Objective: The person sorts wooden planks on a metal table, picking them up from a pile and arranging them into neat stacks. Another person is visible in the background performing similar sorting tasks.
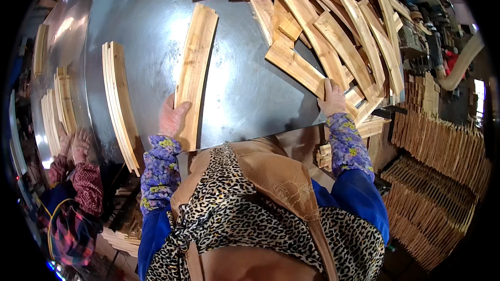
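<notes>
My left hand grips the near end of a wooden board, its thumb on the top face and its fingers at the left edge. That board points away from me across the shiny metal table. On the right, my right hand is closed on the near end of another wooden board, which slants up and left at the edge of a loose heap of boards. The fingers of that hand are partly hidden beneath the board.
A neat stack of boards stands left of my left hand. Farther left, a co-worker's hands rest by more stacked strips. Tall piles of wood pieces stand at the lower right, below machinery and a pale hose.
</notes>
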A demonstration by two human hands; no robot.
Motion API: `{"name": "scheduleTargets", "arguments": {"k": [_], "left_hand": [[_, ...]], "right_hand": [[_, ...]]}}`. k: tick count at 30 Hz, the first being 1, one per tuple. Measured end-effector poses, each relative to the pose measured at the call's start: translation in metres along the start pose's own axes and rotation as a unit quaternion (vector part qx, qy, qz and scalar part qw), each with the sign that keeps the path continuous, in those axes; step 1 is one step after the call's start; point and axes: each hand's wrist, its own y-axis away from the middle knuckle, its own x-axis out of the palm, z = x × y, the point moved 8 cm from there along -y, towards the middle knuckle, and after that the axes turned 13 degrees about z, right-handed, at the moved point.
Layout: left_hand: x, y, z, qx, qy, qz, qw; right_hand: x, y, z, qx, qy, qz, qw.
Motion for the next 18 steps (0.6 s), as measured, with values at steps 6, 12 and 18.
{"name": "scheduleTargets", "arguments": {"k": [6, 12, 18], "left_hand": [[0.030, 0.020, -0.021, 0.046, 0.208, 0.001, 0.977], [0.121, -0.011, 0.016, -0.072, 0.490, 0.068, 0.866], [0.125, -0.040, 0.036, -0.119, 0.425, -0.039, 0.896]], "right_hand": [[0.004, -0.033, 0.019, -0.054, -0.417, 0.083, 0.904], [-0.040, -0.069, 0.248, -0.095, -0.645, 0.131, 0.747], [-0.011, -0.079, 0.240, -0.141, -0.630, 0.128, 0.753]]}}
